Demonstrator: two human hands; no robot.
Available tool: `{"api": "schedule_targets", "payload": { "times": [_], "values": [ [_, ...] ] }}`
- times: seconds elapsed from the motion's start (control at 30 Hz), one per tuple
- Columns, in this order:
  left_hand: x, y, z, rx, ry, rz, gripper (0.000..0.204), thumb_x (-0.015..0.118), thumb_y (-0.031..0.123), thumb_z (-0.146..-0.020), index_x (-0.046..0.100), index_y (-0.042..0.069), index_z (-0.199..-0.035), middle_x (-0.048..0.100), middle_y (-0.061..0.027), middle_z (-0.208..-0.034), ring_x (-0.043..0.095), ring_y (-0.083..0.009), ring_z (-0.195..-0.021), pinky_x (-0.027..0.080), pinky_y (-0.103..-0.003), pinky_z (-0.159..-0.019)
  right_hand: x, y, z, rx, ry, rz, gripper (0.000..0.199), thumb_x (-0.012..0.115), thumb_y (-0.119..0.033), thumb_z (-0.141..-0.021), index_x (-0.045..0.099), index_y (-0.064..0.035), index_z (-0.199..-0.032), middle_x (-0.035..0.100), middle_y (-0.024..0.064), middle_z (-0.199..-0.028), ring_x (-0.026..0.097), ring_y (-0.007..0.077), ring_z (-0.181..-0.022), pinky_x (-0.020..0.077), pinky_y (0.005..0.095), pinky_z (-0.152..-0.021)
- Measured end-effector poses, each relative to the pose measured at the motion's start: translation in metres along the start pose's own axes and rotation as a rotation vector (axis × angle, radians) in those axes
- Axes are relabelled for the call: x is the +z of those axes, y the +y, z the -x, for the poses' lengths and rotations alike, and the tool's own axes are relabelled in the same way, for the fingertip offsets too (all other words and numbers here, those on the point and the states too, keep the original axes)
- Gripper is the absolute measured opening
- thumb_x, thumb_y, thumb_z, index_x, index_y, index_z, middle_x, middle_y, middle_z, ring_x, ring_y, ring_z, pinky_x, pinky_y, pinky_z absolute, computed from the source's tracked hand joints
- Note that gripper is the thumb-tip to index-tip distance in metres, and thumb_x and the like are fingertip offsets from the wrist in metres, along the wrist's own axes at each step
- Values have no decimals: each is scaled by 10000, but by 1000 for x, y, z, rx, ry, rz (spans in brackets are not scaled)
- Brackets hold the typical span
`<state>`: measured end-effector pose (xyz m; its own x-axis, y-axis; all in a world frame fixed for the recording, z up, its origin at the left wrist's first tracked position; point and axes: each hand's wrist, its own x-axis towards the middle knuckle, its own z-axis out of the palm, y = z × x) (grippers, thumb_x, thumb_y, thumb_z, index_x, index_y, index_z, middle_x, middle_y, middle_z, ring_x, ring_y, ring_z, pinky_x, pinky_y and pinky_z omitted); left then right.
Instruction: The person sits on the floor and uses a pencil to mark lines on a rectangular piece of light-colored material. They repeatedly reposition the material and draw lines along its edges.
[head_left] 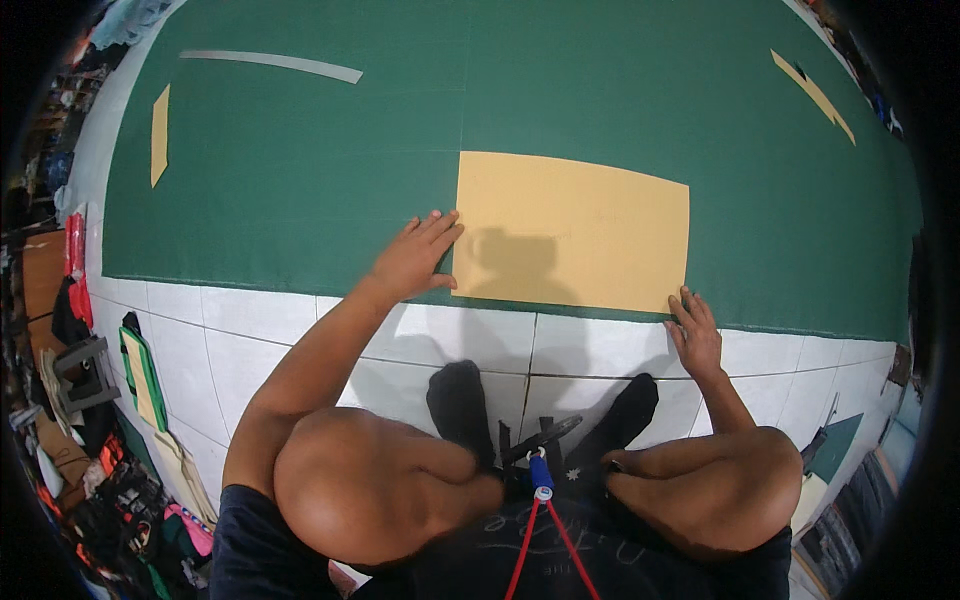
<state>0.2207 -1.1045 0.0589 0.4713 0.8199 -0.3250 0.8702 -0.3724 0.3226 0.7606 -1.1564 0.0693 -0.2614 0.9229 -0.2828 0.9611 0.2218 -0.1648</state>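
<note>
A flat tan sheet [600, 240], roughly rectangular with a slightly curved far edge, lies on a large dark green sheet [330, 210] spread over the floor. Its near edge runs close along the green sheet's near border. My left hand [412, 257] rests open at the tan sheet's left edge, fingertips touching it. At the near right corner, my right hand [696, 330] has its fingers stretched out, their tips at the corner. Neither hand grips anything. A shadow falls across the tan sheet.
A grey strip [275, 64] and a narrow tan piece [160, 137] lie at the far left of the green sheet; another tan strip [815, 98] lies far right. White floor tiles [260, 315] border it. Bags and clutter [110, 500] crowd the left side.
</note>
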Motion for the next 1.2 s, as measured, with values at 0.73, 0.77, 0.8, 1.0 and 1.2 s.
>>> {"api": "schedule_targets", "payload": {
  "times": [0.73, 0.77, 0.8, 1.0, 1.2],
  "values": [
    [0, 2, -1, 3, 13, -52, 949, 840, 459, -793, 395, 108, -1554, 308, -93, -1668, 319, -344, -1534, 338, -527, -1228, 9, 9, 1, -31, 67, -29, 465, 728, -251, -956, 641, -103, -1389, 519, 131, -1542, 464, 370, -1439, 462, 466, -1133],
    [1, 2, -1, -2, 9, -69, 942, 839, 456, -795, 398, 107, -1552, 311, -94, -1666, 322, -346, -1532, 341, -529, -1226, 9, 9, 0, -36, 73, -28, 466, 728, -248, -955, 641, -100, -1388, 521, 132, -1540, 463, 370, -1440, 460, 466, -1136],
    [2, 2, -2, -7, 4, -86, 935, 837, 452, -798, 400, 105, -1549, 315, -96, -1663, 326, -348, -1529, 344, -530, -1224, 10, 10, 0, -35, 66, -26, 473, 728, -246, -955, 634, -105, -1397, 513, 132, -1547, 462, 370, -1440, 458, 466, -1138],
    [3, -4, -3, 9, 24, 26, 895, 837, 417, -808, 418, 98, -1532, 340, -107, -1650, 343, -354, -1520, 359, -537, -1217, 11, 10, 6, -18, 21, -9, 528, 726, -242, -956, 584, -140, -1454, 451, 123, -1597, 448, 371, -1453, 441, 467, -1154],
    [1, -2, 0, -4, 30, 39, 893, 851, 374, -797, 431, 90, -1532, 359, -145, -1642, 336, -382, -1520, 329, -509, -1241, 8, 2, 1, 1, 17, -24, 544, 726, -256, -952, 579, -164, -1467, 445, 128, -1600, 435, 366, -1465, 419, 469, -1174]
  ]
}}
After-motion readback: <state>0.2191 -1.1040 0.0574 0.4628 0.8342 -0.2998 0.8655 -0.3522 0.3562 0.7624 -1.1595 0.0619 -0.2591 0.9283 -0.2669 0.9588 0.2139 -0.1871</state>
